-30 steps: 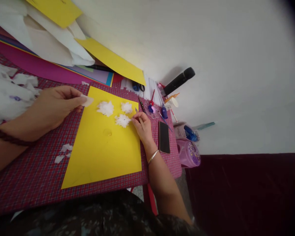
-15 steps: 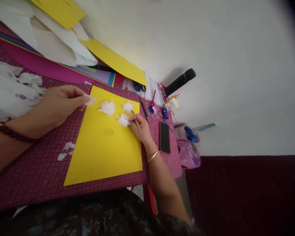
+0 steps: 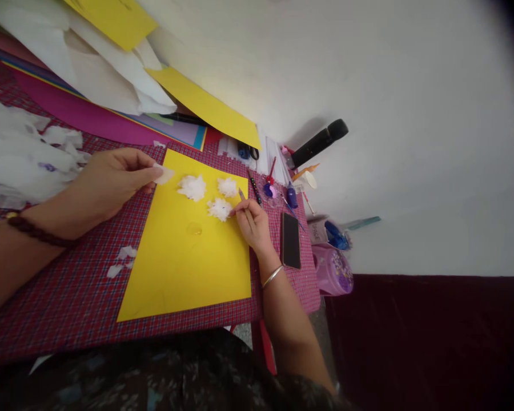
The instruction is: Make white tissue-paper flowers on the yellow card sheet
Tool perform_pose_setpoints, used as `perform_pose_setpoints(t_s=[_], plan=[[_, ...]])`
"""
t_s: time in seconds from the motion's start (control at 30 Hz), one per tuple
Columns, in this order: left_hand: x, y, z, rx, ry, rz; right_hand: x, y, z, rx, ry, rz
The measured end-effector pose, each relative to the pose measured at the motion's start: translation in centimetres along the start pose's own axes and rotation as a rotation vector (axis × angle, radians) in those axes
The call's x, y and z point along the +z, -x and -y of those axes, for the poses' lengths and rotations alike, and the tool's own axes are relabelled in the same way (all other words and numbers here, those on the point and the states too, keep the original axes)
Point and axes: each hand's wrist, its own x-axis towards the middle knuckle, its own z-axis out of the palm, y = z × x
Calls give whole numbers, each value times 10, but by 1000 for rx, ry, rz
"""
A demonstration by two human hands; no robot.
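My left hand (image 3: 117,180) pinches a small piece of white tissue paper (image 3: 166,174) just over the left edge of a yellow sheet (image 3: 188,268). Thumb and finger of my right hand (image 3: 253,225) are closed around a slim pencil-like stick (image 3: 249,216); its greyish end points up and away from me. Right beside those fingers is a ruffled white paper tuft (image 3: 219,209) with small dark specks. Two more tufts sit on the sheet, one tuft (image 3: 227,186) behind it and a larger tuft (image 3: 192,188) to the left. A clear wet-looking blob (image 3: 194,229) lies nearer me.
Torn tissue pieces (image 3: 21,157) are heaped at the left, with a few scraps (image 3: 122,261) nearer. Coloured sheets (image 3: 85,117) are stacked behind. A phone (image 3: 290,240), a blue bottle (image 3: 291,195) and a patterned pen (image 3: 254,187) lie right. Lilac tub (image 3: 332,271) stands beyond the table's edge.
The whole view has shifted slightly. The stick and my right hand have moved a little to the right relative to the speckled tuft. My left hand keeps its pinch on the tissue piece.
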Motion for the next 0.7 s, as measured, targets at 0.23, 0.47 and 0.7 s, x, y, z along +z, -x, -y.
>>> perform_pose_setpoints(t_s=[0.23, 0.47, 0.7], plan=[[-1, -9, 12, 41, -9, -4, 4, -2, -3, -47, 125, 75], [2, -2, -1, 6, 3, -17, 0, -1, 0, 32, -14, -127], [2, -18, 23, 97, 47, -11, 4, -1, 1, 1, 113, 27]])
